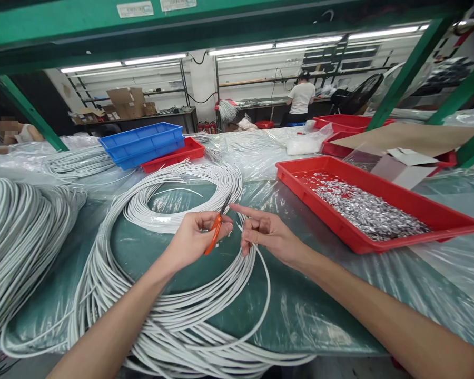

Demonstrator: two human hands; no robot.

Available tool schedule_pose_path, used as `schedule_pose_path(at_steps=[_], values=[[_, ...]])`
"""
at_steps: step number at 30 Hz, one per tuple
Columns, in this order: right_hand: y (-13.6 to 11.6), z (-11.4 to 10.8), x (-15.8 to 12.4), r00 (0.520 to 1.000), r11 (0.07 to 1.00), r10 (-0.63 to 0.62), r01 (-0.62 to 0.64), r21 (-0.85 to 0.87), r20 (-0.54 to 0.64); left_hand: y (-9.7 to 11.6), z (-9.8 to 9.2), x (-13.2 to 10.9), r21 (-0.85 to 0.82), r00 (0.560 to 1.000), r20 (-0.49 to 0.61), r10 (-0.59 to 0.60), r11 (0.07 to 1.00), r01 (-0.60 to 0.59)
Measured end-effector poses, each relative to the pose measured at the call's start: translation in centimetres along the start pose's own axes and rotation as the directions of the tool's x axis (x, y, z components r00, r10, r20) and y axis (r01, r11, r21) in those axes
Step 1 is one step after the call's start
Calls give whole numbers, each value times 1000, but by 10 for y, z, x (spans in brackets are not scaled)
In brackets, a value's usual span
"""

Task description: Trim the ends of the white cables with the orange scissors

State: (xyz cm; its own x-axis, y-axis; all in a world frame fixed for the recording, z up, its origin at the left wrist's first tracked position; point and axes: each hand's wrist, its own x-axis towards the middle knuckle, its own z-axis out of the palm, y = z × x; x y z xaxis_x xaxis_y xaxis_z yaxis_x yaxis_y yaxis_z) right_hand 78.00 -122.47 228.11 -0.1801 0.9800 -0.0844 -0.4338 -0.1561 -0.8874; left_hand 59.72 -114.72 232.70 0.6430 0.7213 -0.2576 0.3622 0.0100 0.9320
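Observation:
Small orange-handled scissors (215, 233) are gripped in my left hand (193, 237), their dark blades pointing up and away from me. My right hand (268, 234) pinches a white cable (265, 273) between thumb and fingers, and its index finger stretches out to the blade tips. From my right hand the cable loops down into a large coil of white cables (181, 310) below both hands. Just beyond them lies a second, tighter white coil (166, 222). Fingers partly hide the cable's end. Small pale scraps lie on the green table near the scissors.
A red tray (450, 226) of small silvery pieces stands to the right. Blue trays (142, 145) and another red tray (174, 155) sit behind the coils. More cable (23, 252) is heaped at left. Green beams (31, 113) frame the table. Other people are farther back.

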Motion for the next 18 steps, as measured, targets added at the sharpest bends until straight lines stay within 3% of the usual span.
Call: schedule_pose_path(at_steps=[3,7,11,15,18], values=[[0,3,-1,998,1000,26,-26,6,53,-1,3,0,-120,998,53,-21,992,27],[4,6,1,998,999,48,-48,-20,36,-3,3,0,-130,997,78,28,991,-17],[8,6,3,999,994,36,-37,-99,-13,-5,3,-1,90,994,-17,107,990,-105],[9,7,4,997,987,14,-26,-160,-72,-8,7,-3,403,971,-110,212,902,-152],[8,10,2,994,983,-19,-1,-183,-105,-8,10,-4,361,969,-135,208,921,-147]])
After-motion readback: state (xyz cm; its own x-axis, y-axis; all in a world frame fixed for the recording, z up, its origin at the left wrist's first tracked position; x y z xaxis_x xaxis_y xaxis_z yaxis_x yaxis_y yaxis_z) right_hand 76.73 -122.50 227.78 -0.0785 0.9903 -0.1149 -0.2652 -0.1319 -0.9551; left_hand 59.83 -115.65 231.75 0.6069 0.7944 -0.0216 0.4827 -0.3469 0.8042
